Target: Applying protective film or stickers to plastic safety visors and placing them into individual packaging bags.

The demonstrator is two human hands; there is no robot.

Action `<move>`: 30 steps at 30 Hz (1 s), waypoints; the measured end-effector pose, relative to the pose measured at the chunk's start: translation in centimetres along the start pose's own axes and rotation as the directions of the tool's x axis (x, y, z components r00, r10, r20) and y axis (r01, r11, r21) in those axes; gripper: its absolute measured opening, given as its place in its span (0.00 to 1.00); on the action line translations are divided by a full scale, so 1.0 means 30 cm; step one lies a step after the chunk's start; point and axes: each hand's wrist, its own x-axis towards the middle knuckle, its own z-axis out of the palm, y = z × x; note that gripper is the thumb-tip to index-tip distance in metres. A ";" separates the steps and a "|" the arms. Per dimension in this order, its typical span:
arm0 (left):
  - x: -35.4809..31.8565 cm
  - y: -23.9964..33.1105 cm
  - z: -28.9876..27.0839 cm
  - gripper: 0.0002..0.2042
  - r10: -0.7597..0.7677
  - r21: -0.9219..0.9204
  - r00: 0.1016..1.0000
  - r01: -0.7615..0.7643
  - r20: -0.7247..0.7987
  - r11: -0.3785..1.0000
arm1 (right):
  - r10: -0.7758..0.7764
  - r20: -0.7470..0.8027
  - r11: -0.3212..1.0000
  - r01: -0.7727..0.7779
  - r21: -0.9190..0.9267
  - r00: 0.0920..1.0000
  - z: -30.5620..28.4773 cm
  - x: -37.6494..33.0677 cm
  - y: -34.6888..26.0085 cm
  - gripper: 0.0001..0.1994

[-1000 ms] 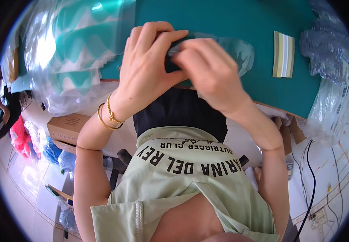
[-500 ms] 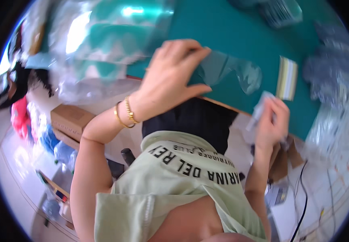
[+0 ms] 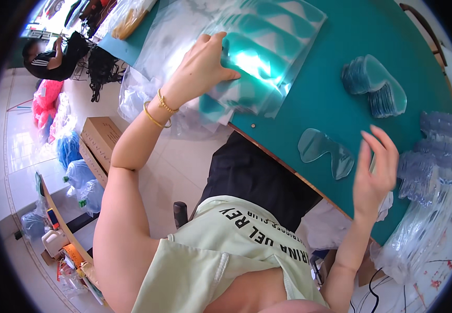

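Observation:
My left hand [image 3: 200, 68] is over a pile of clear plastic sheets [image 3: 288, 39] with rows of curved shapes. Its thumb and fingers are apart; whether they touch the sheets I cannot tell. A single clear goggle-lens-shaped plastic piece [image 3: 313, 145] lies flat near the front edge of the green tabletop [image 3: 283, 117]. Just right of it, my right hand [image 3: 377, 172] is raised with fingers spread and nothing between them. Something white and crumpled [image 3: 386, 206] shows partly behind my right wrist. Farther back stands a neat stack of the same lens-shaped pieces [image 3: 388, 88].
At the table's right side lie grey-blue plastic pieces [image 3: 427, 167] and clear plastic film [image 3: 419, 224]. Cardboard boxes [image 3: 100, 138] and bagged items [image 3: 85, 182] stand on the floor at left. Another person [image 3: 48, 60] sits at the far left.
The view has shifted. My left hand has left the lens-shaped piece and reached to the sheets. My right hand has let go of the white crumpled thing and opened.

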 end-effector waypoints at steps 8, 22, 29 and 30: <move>0.013 -0.040 -0.003 0.24 -0.168 -0.455 0.972 0.225 0.162 0.861 | -0.181 0.238 0.821 0.013 0.571 0.954 0.365 0.276 -0.247 0.09; -0.097 -0.098 -0.009 0.16 -0.207 -0.700 0.970 0.233 0.124 0.675 | 0.049 -0.002 0.889 -0.043 0.456 0.999 0.311 0.418 -0.180 0.12; -0.123 -0.025 -0.009 0.25 0.016 -0.249 0.896 -0.140 -0.444 0.958 | 0.006 -0.408 0.972 0.090 0.215 0.913 0.180 0.317 -0.113 0.07; -0.141 0.088 -0.032 0.22 -0.156 -0.744 0.978 0.001 -0.138 0.668 | -0.247 -0.423 0.942 0.318 0.106 0.872 0.186 0.292 -0.124 0.06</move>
